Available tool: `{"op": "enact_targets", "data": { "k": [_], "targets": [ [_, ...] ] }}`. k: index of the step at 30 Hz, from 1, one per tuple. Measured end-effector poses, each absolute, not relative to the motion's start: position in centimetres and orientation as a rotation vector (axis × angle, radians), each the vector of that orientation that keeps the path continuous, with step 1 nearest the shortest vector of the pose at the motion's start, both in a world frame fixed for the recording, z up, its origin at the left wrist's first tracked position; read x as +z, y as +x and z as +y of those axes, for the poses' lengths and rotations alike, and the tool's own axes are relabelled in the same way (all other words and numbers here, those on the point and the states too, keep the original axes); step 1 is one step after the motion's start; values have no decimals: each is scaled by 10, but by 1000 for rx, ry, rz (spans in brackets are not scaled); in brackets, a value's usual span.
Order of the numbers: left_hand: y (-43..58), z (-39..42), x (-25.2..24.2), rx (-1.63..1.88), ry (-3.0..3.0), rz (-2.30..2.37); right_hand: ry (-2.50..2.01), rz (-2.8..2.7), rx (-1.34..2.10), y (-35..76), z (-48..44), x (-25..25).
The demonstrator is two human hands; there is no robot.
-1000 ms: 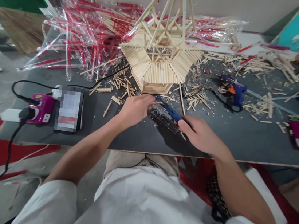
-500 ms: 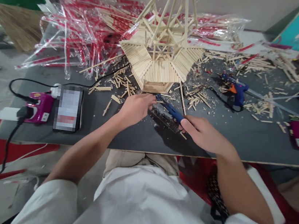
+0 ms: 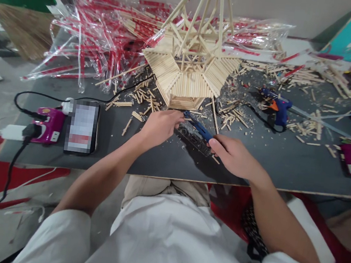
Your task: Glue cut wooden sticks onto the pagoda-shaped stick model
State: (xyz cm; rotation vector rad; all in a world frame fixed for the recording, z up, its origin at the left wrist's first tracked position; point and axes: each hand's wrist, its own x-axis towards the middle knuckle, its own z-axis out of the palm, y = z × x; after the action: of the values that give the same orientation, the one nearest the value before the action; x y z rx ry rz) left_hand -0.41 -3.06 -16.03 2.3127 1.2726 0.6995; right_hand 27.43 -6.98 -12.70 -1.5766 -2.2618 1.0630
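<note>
Craft knife (image 3: 198,126), probably: slim, blue-handled, lying at a slant above a clear ruler (image 3: 194,139) near the front of the dark table (image 3: 254,172). Its far end points toward the left hand (image 3: 160,128).

Grip: the right hand (image 3: 233,157) is curled closed around the knife's rear end, with the fingers wrapped over the handle. The left hand's fingers are drawn together just beside the knife's tip. Whether they pinch anything there cannot be told.

Handling: the knife looks light and stiff, best held by the handle, well back from the tip. The ruler looks thin and rigid, and its smooth plastic may slip on the tabletop.

Around: loose stick offcuts (image 3: 138,116) and shavings lie just ahead of the hands. Beyond them stands a tall stick model (image 3: 185,79), a many-sided tiered form with a pointed frame. A glue gun (image 3: 278,110) lies to the right, and crumpled red-and-clear wrappers (image 3: 93,39) are heaped behind. A blurred phone (image 3: 82,128) lies to the left, beside a magenta power strip (image 3: 48,125).
</note>
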Motion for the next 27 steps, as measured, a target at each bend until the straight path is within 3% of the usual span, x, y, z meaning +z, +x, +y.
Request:
{"op": "enact_targets", "data": {
  "k": [15,27],
  "targets": [
    [-4,-28,-158,607,2312,1343,-1575,-2271,1179,277,-64,-130],
    [-6,-26,-154,505,2389,1394,-1578,-2357,986,272,-69,-128]
  ]
}}
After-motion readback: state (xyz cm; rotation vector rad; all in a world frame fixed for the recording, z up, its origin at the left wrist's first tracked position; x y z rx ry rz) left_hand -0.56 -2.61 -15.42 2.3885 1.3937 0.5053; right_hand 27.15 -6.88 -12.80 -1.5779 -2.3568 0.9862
